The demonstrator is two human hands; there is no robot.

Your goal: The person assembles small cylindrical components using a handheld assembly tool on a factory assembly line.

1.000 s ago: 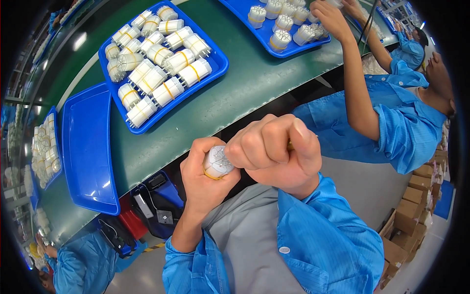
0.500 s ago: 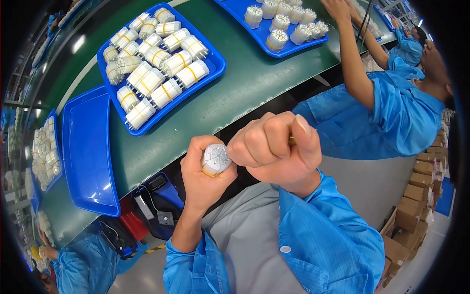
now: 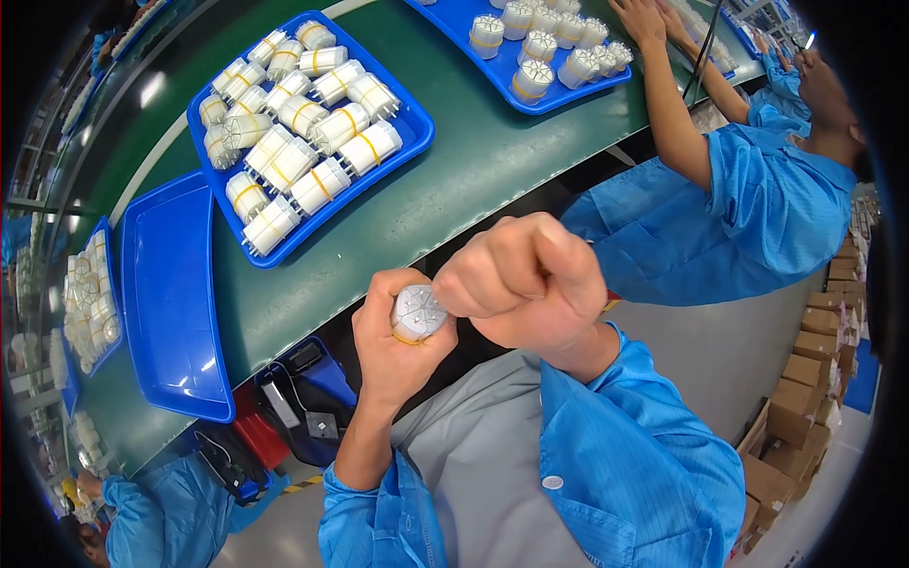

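Note:
My left hand (image 3: 393, 346) grips a small white cylindrical part (image 3: 418, 312) with a yellow band, its ribbed end face turned up. My right hand (image 3: 525, 279) is clenched in a fist right beside it, fingertips touching the part's top edge. Whether the right hand pinches anything small is hidden by the fingers. Both hands are held above my lap, in front of the green conveyor belt (image 3: 454, 180). A blue tray (image 3: 412, 133) on the belt holds several of the same white banded parts.
An empty blue tray (image 3: 170, 303) lies to the left on the belt. Another blue tray (image 3: 568, 90) with parts sits far right, where a co-worker in blue (image 3: 757, 208) reaches onto the belt. Cardboard boxes (image 3: 805, 398) stack at right. Another person's sleeve (image 3: 142, 521) shows lower left.
Both hands with the part have shifted slightly right and down. The white part has turned so its end face shows more fully. The co-worker's arm has moved a little.

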